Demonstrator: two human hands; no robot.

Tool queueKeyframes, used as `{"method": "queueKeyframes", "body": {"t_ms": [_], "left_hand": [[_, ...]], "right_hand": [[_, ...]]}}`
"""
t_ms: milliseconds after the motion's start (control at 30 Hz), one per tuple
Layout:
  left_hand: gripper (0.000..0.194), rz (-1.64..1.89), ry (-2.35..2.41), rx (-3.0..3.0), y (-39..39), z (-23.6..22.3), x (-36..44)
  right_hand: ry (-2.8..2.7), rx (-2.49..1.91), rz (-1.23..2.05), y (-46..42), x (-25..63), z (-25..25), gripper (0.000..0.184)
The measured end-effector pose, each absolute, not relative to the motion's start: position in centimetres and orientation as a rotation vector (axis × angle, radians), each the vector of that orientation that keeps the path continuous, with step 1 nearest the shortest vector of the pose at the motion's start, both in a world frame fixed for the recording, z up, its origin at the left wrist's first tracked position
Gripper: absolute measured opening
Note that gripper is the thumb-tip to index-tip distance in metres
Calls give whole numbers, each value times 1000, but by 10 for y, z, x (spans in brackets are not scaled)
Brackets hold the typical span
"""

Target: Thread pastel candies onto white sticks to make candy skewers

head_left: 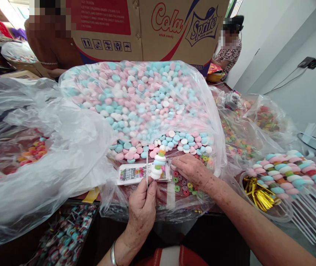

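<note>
My left hand (143,207) is closed on a thin white stick (147,170) that stands upright, threaded with a short stack of white, blue and green candies (158,164). My right hand (192,170) lies palm down just to the right, fingertips pinched over small ring candies (181,184) on the plastic; what the fingers hold is hidden. Right behind both hands a large clear bag (141,99) bulges with pink, blue and white round candies. A small printed card (131,173) lies beside the stick.
Finished candy sticks (288,173) lie piled at the right beside a clear tub of gold twist ties (259,194). Crumpled plastic bags (36,155) cover the left. A cardboard box (149,27) stands behind. Other people are at the back left and back right.
</note>
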State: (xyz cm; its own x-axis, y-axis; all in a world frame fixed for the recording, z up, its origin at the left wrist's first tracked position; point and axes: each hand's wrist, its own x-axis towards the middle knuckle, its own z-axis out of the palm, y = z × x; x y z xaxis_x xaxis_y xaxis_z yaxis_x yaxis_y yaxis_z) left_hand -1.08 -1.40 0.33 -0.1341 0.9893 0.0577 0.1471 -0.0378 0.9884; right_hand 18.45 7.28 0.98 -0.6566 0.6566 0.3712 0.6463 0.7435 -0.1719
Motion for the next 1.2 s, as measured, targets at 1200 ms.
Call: {"method": "queueKeyframes", "body": {"t_ms": [1200], "left_hand": [[25, 1110, 1421, 1735, -7, 7, -12]], "right_hand": [[-1294, -1170, 1298, 68, 182, 33, 29]]}}
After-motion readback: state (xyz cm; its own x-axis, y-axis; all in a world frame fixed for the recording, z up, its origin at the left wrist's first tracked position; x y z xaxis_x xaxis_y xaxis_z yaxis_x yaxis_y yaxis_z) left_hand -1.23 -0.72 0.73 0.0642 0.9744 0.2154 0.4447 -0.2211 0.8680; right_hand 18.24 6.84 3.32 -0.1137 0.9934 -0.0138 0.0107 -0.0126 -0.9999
